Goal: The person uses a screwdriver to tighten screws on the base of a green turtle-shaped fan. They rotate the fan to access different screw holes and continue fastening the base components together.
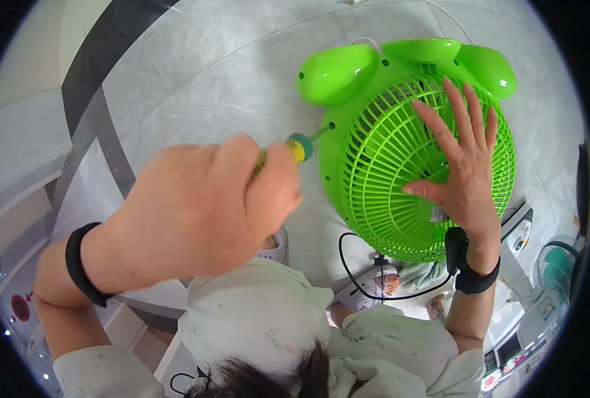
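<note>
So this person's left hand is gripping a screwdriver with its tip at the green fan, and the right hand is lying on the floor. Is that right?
Not quite. The right hand isn't on the floor: the head view shows it spread over the fan's grille. The left hand does grip a screwdriver, its tip at the green fan.

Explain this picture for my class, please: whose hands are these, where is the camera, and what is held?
There is no machine holding things here, only a person's two bare hands. The view comes from a wide fisheye camera worn on the head, looking down, so straight edges bend. The left hand, blurred, grips a screwdriver with its shaft at a hole near the rim of a green fan. The right hand spreads across the fan's grille. Behind is a marbled floor, with perforated clogs in view.
</note>
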Demonstrator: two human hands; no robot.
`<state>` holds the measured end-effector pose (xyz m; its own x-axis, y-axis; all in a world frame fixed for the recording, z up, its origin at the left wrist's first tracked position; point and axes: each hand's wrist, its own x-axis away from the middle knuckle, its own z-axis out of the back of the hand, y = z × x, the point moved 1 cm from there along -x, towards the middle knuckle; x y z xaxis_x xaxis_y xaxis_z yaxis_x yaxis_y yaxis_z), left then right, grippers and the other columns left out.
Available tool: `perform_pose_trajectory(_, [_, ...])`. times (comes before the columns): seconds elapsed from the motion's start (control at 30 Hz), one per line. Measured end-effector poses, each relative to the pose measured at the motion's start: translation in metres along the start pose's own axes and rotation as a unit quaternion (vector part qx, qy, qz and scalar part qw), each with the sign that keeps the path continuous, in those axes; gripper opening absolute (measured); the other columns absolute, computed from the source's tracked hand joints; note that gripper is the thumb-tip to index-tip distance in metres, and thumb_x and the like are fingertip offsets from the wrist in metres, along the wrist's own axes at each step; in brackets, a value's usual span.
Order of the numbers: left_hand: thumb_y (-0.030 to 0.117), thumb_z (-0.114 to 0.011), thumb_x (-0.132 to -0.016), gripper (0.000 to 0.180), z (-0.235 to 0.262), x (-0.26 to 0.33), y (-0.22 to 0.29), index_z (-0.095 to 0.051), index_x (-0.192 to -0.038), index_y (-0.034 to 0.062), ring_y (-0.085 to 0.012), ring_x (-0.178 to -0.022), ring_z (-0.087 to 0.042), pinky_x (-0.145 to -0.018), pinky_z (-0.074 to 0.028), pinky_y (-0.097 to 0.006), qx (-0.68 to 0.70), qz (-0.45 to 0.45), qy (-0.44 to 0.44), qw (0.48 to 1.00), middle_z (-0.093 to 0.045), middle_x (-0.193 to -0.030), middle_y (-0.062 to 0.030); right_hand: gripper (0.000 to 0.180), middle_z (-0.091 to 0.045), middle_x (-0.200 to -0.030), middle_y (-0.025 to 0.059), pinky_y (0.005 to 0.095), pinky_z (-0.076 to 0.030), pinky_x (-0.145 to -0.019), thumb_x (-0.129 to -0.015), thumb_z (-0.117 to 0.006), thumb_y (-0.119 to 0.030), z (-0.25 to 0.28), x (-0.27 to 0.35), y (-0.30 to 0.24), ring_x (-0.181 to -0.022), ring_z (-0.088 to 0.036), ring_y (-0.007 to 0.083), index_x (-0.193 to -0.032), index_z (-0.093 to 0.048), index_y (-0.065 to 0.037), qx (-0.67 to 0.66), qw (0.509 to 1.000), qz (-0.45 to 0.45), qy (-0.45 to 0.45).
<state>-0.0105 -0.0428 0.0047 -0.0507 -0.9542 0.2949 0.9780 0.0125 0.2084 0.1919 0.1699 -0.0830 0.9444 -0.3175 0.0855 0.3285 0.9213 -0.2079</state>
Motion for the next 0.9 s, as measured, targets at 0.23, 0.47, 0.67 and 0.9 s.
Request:
perform_pose_trajectory(0.23, [0.014, -0.076, -0.072, 0.041, 0.001, -0.005, 0.005, -0.06, -0.109, 0.0082, -0.0206, -0.058, -0.052, -0.042, -0.037, -0.035, -0.004, 0.047, 0.011, 0.999, -0.048, -0.079, -0.0083, 0.108, -0.034, -0.153, 0.0042, 0.0587, -0.019, -0.115, -0.04, -0.088, -0.029, -0.002, 0.0, 0.0, -0.142, -0.029, 0.0322, -0.14, -0.049, -0.033, 0.017, 1.0, 0.003, 0.01])
perform_pose_trajectory(0.47, [0.011, -0.08, -0.063, 0.027, -0.007, -0.004, 0.018, -0.065, -0.085, 0.0153, -0.0172, -0.061, -0.044, -0.043, -0.034, -0.025, -0.022, -0.12, 0.07, 0.99, -0.053, -0.086, -0.0074, 0.108, -0.033, -0.154, 0.0037, 0.059, -0.018, -0.115, -0.04, -0.089, -0.027, -0.004, 0.001, 0.001, -0.143, -0.028, 0.0321, -0.14, -0.048, -0.034, 0.002, 1.0, -0.001, 0.01])
perform_pose_trajectory(0.67, [0.012, -0.078, -0.071, 0.033, -0.005, -0.016, 0.016, -0.06, -0.098, 0.0051, -0.0189, -0.053, -0.047, -0.04, -0.037, -0.031, 0.066, 0.061, 0.079, 0.993, -0.046, -0.081, -0.008, 0.107, -0.033, -0.154, 0.0038, 0.059, -0.018, -0.115, -0.041, -0.089, -0.026, -0.004, -0.001, -0.001, -0.143, -0.027, 0.0328, -0.14, -0.048, -0.033, 0.007, 1.0, 0.005, 0.008])
perform_pose_trajectory(0.9, [0.011, -0.076, -0.072, 0.029, -0.002, -0.02, 0.016, -0.061, -0.096, 0.0028, -0.0171, -0.05, -0.045, -0.039, -0.036, -0.03, 0.018, -0.029, 0.039, 0.999, -0.043, -0.077, -0.0068, 0.108, -0.034, -0.153, 0.0041, 0.0587, -0.018, -0.115, -0.04, -0.089, -0.025, -0.003, -0.002, 0.0, -0.142, -0.029, 0.0328, -0.14, -0.049, -0.033, 0.009, 1.0, 0.009, 0.016])
